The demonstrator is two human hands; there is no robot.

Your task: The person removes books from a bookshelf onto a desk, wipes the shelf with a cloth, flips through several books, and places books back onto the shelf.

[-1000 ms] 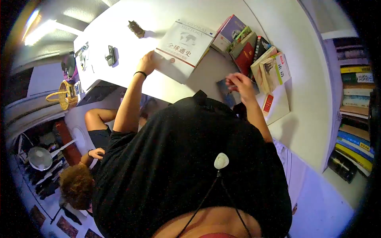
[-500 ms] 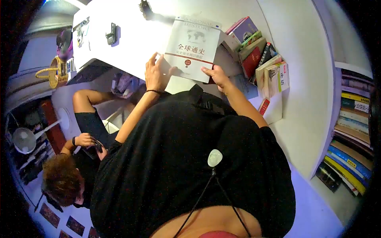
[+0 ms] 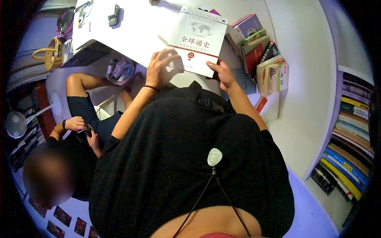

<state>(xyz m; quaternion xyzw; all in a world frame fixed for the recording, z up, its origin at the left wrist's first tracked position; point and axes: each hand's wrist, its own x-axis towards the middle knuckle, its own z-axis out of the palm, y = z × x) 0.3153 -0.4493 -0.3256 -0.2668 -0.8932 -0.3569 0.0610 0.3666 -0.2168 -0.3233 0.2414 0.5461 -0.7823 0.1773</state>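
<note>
gripping white book (image 3: 199,43) by near right corner with right hand (image 3: 225,74), holding left hand (image 3: 158,68) kinda open at left edge

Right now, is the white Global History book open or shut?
Shut, it appears: the book shows its front cover, with no inside pages visible. The right hand holds its lower right corner.

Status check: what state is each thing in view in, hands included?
White book: looks closed, front cover showing, held.
Right hand: gripping the white book's lower right corner, thumb in front.
Left hand: open, by the lower left; contact unclear.
Row of books: closed, side by side.
Fan: on or off, can't tell.
</note>
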